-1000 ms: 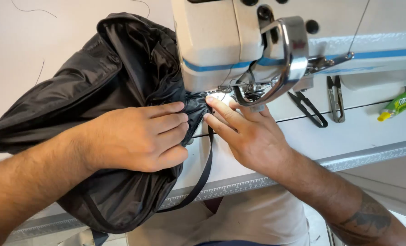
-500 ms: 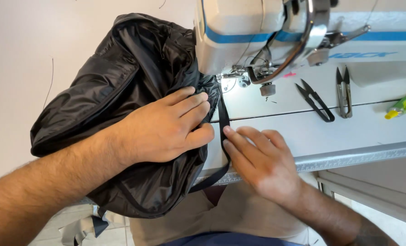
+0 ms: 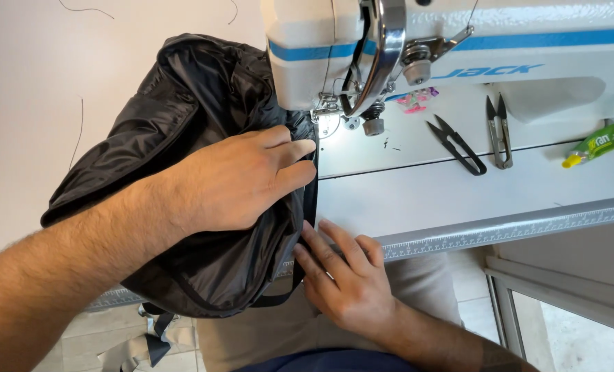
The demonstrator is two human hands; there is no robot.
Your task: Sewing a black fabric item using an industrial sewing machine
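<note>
While the right hand (image 3: pixel 348 275) lies nearest, fingers stretched flat and together at the front edge of the surface (image 3: pixel 458 200), it grips nothing; its fingertips press against the lower rim of the black bag (image 3: pixel 203 262), just where a narrow black strap (image 3: pixel 312 200) runs along the edge. A little farther on, the left hand (image 3: pixel 241 180) lies spread palm-down on top of the bag, fingers extended toward the needle, pinning the shiny fabric rather than closing around it. The bag is bunched at the left end of the surface, partly hanging over the front edge, with its seam edge tucked under the presser foot (image 3: pixel 331 117) of the white sewing machine (image 3: pixel 458 48). I would judge the seam to be mid-run: part of the strap edge sits at the needle, and the stretch by the right hand has not yet reached it. Beyond the hands, two thread snips (image 3: pixel 458 145) lie to the right of the needle, with a small green tube (image 3: pixel 596 146) farther right and a few pink clips (image 3: pixel 414 100) near the machine. The bag's bulk crowds the machine head.
</note>
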